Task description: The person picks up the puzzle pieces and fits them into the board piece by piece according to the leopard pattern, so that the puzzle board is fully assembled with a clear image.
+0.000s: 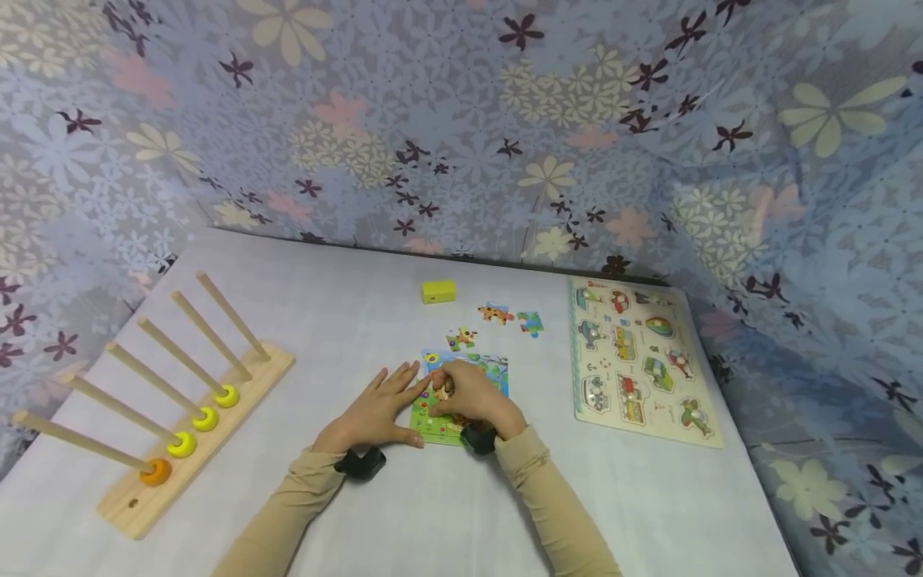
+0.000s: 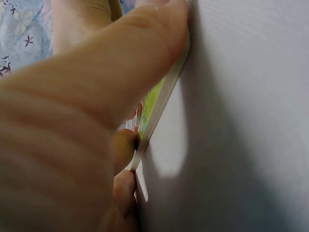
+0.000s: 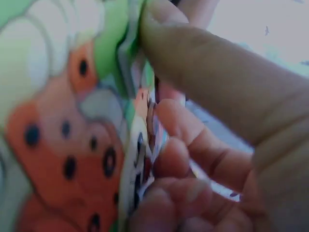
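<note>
A colourful jigsaw puzzle point(image 1: 440, 433) with green grass and a spotted orange animal lies on the table under both hands. My left hand point(image 1: 378, 410) is spread flat at its left side, with fingertips on its edge and the thumb near its lower edge; the left wrist view shows that thumb point(image 2: 145, 43) close over the puzzle's rim. With thumb and fingers, my right hand point(image 1: 472, 393) pinches a jigsaw piece point(image 3: 126, 53) at the middle of the picture. In the right wrist view this piece's edge stands slightly raised, and the fingers hide part of it.
Beyond the puzzle lie three loose jigsaw pieces point(image 1: 461, 338), one showing a yellow animal, and a yellow block point(image 1: 438, 292). At left stands a wooden peg rack point(image 1: 216, 429) with yellow and orange beads. A vehicle picture board point(image 1: 602, 353) lies at right. A flowered cloth point(image 1: 461, 144) hangs behind.
</note>
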Available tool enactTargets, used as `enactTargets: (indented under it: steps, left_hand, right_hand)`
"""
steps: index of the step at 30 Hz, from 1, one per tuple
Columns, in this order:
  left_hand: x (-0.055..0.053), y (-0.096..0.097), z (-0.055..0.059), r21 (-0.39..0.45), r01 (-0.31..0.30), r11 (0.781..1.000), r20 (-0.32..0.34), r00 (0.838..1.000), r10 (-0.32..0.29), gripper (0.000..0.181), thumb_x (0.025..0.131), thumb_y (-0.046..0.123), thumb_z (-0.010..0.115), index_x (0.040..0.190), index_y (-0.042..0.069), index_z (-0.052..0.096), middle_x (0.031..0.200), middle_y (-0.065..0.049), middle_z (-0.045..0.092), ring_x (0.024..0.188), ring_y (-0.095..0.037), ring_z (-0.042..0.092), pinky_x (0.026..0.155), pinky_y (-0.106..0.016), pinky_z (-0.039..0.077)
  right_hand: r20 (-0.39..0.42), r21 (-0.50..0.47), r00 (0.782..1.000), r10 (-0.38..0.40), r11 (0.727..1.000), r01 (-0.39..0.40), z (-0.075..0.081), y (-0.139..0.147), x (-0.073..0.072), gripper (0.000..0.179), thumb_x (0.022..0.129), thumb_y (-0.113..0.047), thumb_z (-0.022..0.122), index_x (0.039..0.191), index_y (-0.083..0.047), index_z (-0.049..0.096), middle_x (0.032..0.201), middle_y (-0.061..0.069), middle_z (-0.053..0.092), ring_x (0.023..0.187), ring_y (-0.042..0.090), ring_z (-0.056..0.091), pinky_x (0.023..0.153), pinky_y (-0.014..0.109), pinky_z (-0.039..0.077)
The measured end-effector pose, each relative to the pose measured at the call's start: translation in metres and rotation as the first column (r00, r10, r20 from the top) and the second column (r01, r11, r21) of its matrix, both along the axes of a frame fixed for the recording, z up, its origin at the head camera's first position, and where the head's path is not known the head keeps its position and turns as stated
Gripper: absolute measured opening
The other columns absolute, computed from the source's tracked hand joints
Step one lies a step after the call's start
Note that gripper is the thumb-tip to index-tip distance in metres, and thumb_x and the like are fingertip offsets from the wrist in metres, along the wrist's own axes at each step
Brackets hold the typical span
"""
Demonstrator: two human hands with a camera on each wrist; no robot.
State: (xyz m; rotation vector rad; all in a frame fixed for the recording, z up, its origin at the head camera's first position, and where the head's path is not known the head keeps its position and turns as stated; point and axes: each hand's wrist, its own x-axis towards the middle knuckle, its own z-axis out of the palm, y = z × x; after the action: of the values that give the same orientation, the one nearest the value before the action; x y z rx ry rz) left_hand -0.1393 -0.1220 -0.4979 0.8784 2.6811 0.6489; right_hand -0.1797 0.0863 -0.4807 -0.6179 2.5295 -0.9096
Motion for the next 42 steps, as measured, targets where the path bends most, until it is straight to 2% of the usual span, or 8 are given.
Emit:
enactTargets:
  steps: [9,15,21,25,29,34,39,42]
  left_hand:
    - [0.000,0.002,0.000,-0.010,-0.010,1.000,0.007,1.000,0.010,0.100,0.076,0.051,0.075,0.154,0.011,0.027,0.161,-0.019,0.016,0.150,-0.037,0.014,0.121,-0.058,0.010]
    - [-0.002,0.001,0.001,-0.020,-0.001,1.000,-0.006,1.000,0.001,0.100,0.076,0.052,0.074,0.154,0.011,0.026,0.161,-0.019,0.016,0.150,-0.037,0.014,0.121,-0.058,0.010]
    - [-0.002,0.001,0.001,-0.021,0.000,1.000,-0.001,1.000,0.000,0.100,0.077,0.053,0.074,0.154,0.012,0.025,0.161,-0.019,0.015,0.150,-0.037,0.013,0.121,-0.058,0.010]
    - [-0.002,0.000,0.002,-0.017,-0.006,1.000,0.004,1.000,0.007,0.100,0.077,0.052,0.074,0.154,0.012,0.026,0.162,-0.019,0.015,0.150,-0.037,0.013,0.121,-0.058,0.010]
    - [-0.003,0.000,0.001,-0.005,-0.011,1.000,0.011,1.000,0.011,0.099,0.077,0.052,0.074,0.154,0.013,0.026,0.162,-0.018,0.015,0.150,-0.036,0.013,0.121,-0.058,0.010]
    - [-0.003,-0.001,0.000,-0.002,-0.014,1.000,0.013,1.000,0.014,0.099,0.076,0.052,0.075,0.154,0.013,0.027,0.162,-0.018,0.015,0.150,-0.036,0.013,0.121,-0.058,0.010]
    - [-0.002,0.000,-0.002,-0.007,-0.009,1.000,0.016,1.000,0.009,0.100,0.076,0.052,0.074,0.154,0.013,0.026,0.162,-0.019,0.015,0.151,-0.037,0.012,0.121,-0.059,0.010]
    - [-0.002,-0.001,-0.003,-0.002,-0.007,1.000,0.013,1.000,0.007,0.100,0.077,0.052,0.074,0.154,0.012,0.026,0.161,-0.019,0.015,0.150,-0.037,0.013,0.121,-0.059,0.009]
  right_hand:
    - [0.023,-0.072,0.984,-0.179,0.981,0.180,0.008,0.037,-0.009,0.015,0.093,-0.024,0.065,0.096,-0.009,0.064,0.076,0.004,0.063,0.063,0.013,0.057,0.058,0.026,0.045]
    - [0.089,-0.001,0.986,-0.143,0.990,0.143,0.011,0.049,-0.010,0.016,0.096,-0.025,0.061,0.096,-0.010,0.064,0.077,0.004,0.067,0.065,0.014,0.057,0.060,0.026,0.045]
    - [0.038,-0.021,0.988,-0.153,0.988,0.154,0.018,0.040,-0.006,0.012,0.093,-0.021,0.065,0.093,-0.010,0.064,0.073,0.004,0.064,0.060,0.013,0.054,0.055,0.025,0.042]
    - [0.025,-0.049,0.997,-0.073,0.996,0.074,0.022,0.021,0.000,0.014,0.087,-0.019,0.073,0.089,-0.010,0.062,0.071,0.001,0.057,0.057,0.011,0.049,0.053,0.022,0.040]
    - [0.050,0.050,0.998,0.041,0.998,-0.043,0.018,0.002,0.009,0.020,0.081,-0.017,0.079,0.081,-0.011,0.060,0.069,-0.002,0.054,0.056,0.009,0.046,0.051,0.020,0.038]
    - [0.039,0.160,0.998,0.051,0.985,-0.057,0.012,-0.006,0.012,0.021,0.079,-0.018,0.080,0.077,-0.013,0.060,0.072,-0.003,0.056,0.060,0.010,0.048,0.052,0.021,0.037]
    - [0.107,0.039,0.988,0.109,0.993,-0.114,0.008,0.002,0.006,0.016,0.085,-0.019,0.074,0.084,-0.010,0.062,0.072,-0.002,0.057,0.057,0.008,0.048,0.052,0.020,0.039]
    - [0.160,-0.119,0.985,0.065,0.992,-0.046,0.004,0.010,-0.004,0.012,0.091,-0.018,0.067,0.091,-0.007,0.063,0.076,0.002,0.060,0.059,0.010,0.050,0.054,0.020,0.042]
